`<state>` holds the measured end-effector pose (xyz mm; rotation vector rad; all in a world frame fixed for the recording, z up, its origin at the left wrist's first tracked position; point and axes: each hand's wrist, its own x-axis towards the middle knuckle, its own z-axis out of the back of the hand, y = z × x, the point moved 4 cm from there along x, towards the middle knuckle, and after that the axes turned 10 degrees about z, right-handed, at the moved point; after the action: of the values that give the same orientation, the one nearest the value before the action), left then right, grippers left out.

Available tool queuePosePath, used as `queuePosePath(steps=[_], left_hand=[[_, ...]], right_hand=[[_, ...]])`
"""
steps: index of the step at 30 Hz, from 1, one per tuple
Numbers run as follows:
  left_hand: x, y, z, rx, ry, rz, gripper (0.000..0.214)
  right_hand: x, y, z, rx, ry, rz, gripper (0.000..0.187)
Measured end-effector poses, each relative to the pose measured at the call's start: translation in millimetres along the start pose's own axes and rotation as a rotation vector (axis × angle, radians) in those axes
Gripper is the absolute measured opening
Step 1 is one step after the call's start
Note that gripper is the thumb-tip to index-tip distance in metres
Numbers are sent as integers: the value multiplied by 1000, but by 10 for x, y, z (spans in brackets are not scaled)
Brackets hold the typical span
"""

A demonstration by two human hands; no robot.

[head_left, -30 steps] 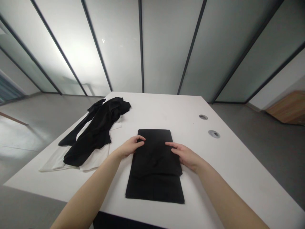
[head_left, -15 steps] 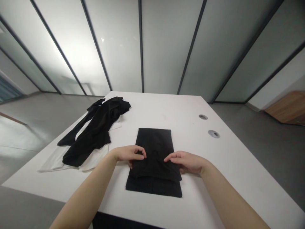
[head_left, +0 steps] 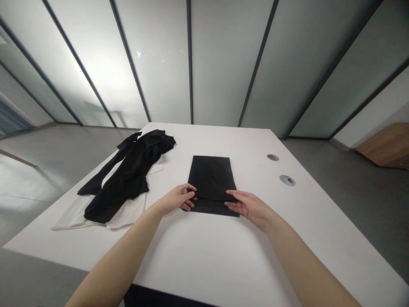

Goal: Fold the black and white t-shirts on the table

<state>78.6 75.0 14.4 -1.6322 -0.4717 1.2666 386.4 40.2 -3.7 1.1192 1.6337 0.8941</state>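
Note:
A folded black garment point(head_left: 211, 179) lies flat on the white table point(head_left: 223, 256), a little beyond the table's middle. My left hand point(head_left: 177, 198) pinches its near left corner, thumb on top and fingers curled underneath. My right hand point(head_left: 249, 206) grips the near right corner in the same way, thumb over the cloth edge. Both forearms reach in from the bottom of the view.
A heap of black clothing point(head_left: 128, 175) lies on white cloth point(head_left: 76, 215) at the table's left side. Two round cable grommets point(head_left: 286, 179) are set into the table at the right. Frosted glass walls stand behind; a wooden cabinet point(head_left: 386, 147) is far right.
The folded black garment has slid away from me across the table, from near the front edge to past the middle. Both hands moved forward with it, holding its near corners.

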Motion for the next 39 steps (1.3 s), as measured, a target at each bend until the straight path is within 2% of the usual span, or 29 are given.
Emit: queuePosePath(steps=[4, 10, 13, 16, 20, 23, 25, 27, 31, 34, 39], left_hand=[[117, 21, -31, 3, -133, -79, 36], [208, 11, -29, -64, -281, -170, 28], [219, 4, 2, -102, -253, -175, 22], [183, -28, 45, -91, -170, -183, 18], [107, -48, 68, 5, -62, -105, 25], [80, -53, 81, 86, -132, -104, 33], [78, -58, 89, 140, -232, -142, 34], [86, -57, 84, 187, -283, -170, 31], [95, -56, 93, 282, -271, -161, 27], [92, -54, 126, 327, -249, -127, 28], [85, -47, 133, 338, -165, -133, 27]], right_hand=[[56, -34, -6, -5, -19, 56, 30], [141, -20, -47, -48, -74, 281, 32], [166, -24, -54, -53, -103, 285, 28], [173, -8, -25, -92, -133, 265, 27], [137, 40, -12, -120, -105, 249, 33], [96, 51, -22, -152, -97, 229, 30], [85, 47, -28, -177, -108, 238, 41], [92, 35, -36, -199, -107, 248, 43], [118, 22, -39, -335, -99, 232, 33], [116, 39, -41, -465, -83, 202, 36], [90, 82, -75, -482, -48, 197, 31]])
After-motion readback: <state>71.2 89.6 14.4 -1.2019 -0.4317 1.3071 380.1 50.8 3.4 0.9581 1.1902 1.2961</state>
